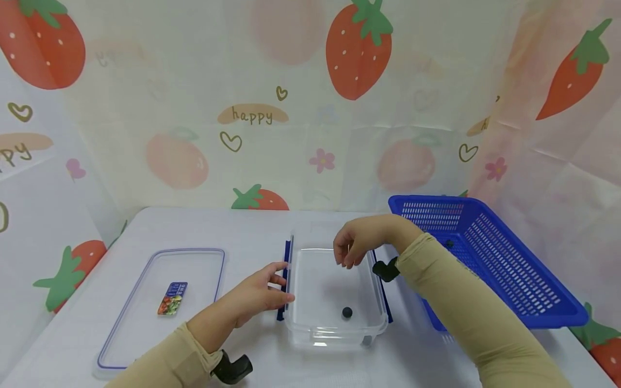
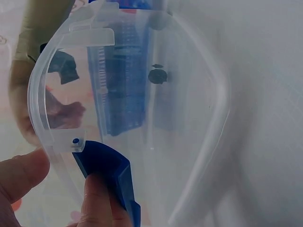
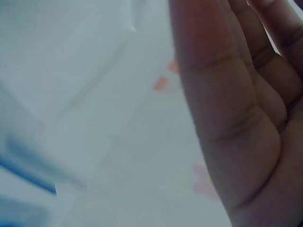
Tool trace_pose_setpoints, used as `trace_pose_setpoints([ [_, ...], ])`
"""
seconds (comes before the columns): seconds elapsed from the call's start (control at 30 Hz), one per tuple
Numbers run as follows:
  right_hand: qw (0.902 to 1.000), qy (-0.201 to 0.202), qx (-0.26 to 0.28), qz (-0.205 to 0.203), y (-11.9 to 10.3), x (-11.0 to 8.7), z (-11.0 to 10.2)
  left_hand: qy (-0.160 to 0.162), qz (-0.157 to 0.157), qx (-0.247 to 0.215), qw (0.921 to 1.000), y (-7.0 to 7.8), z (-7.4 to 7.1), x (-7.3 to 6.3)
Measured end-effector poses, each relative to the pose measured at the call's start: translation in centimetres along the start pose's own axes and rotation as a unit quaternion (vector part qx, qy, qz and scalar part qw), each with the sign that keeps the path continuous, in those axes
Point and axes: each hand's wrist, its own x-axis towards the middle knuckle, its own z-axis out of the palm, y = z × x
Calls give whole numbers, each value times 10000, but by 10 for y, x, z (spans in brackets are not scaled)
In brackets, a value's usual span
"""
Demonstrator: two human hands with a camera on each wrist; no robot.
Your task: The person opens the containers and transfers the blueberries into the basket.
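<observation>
A clear plastic storage box (image 1: 320, 335) with blue side latches stands in the middle of the table. My left hand (image 1: 259, 291) grips its left side, thumb at the rim and fingers against the blue latch (image 2: 111, 170). Inside the box, a small dark ball (image 1: 346, 312) lies near the front; it shows through the wall in the left wrist view. My right hand (image 1: 361, 240) hangs over the back right of the box, fingers pointing loosely down, with nothing visible in them. In the right wrist view its fingers (image 3: 222, 90) fill the right side.
A blue perforated basket (image 1: 514, 253) stands on the right, with another small dark round thing (image 1: 449, 243) inside. On the left lies a clear lid (image 1: 131, 302) with a blue seal and a printed label (image 1: 172, 298). A strawberry-print sheet (image 1: 301, 134) hangs behind the table.
</observation>
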Motion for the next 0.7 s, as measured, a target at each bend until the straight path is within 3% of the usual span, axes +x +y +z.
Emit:
trace_pose_setpoints([
  [0.17,9948,-801,-105,620,-6,27,16,0,15,-37,10000,0,-1,1],
  [0.37,9766,-1687,-278,1301,-14,49,33,-20,50,-5,10000,0,-2,0],
  [0.7,9617,-1883,-211,1982,3,67,44,-142,103,-58,9998,-2,-3,0],
])
